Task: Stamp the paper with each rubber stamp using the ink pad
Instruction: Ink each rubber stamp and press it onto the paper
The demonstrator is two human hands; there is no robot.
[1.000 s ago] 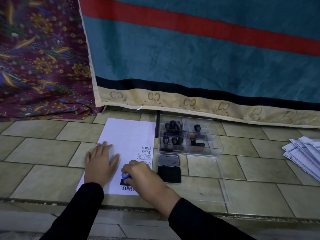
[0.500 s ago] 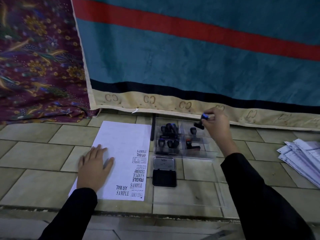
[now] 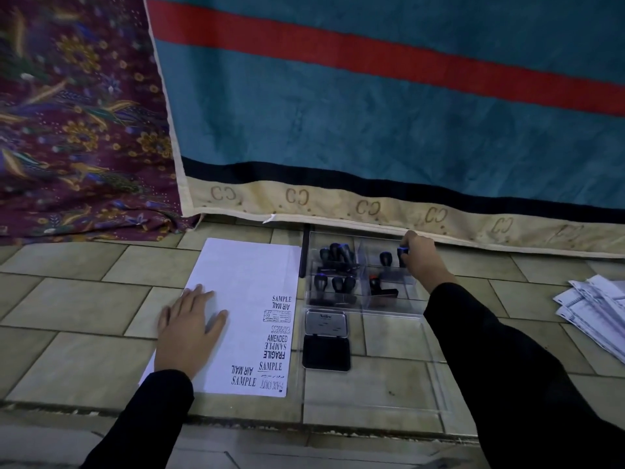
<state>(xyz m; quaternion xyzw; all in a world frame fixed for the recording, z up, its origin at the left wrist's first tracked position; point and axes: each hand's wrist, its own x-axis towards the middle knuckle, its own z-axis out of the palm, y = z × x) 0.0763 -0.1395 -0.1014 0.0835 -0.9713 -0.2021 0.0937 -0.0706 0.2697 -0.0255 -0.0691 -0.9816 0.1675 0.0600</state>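
Observation:
A white paper (image 3: 236,289) lies on the tiled floor, with several black stamp prints down its right side. My left hand (image 3: 189,328) rests flat on its left part. To the right of the paper sits an open ink pad (image 3: 326,340), lid up and black pad in front. Behind it a clear compartment box (image 3: 392,308) holds several dark rubber stamps (image 3: 336,257). My right hand (image 3: 421,258) reaches into the box's back right compartment and pinches a blue-topped stamp (image 3: 402,255) by its handle.
A teal blanket (image 3: 372,123) with a red stripe hangs just behind the box, and a patterned maroon cloth (image 3: 77,130) hangs to the left. The clear box lid (image 3: 436,377) lies flat in front of the box. A pile of printed papers (image 3: 598,316) lies at the far right.
My right hand lifted the stamp off the paper's lower edge, carried it to the box and lowered it into the back right compartment. A new print shows at the paper's bottom. My left hand stayed put.

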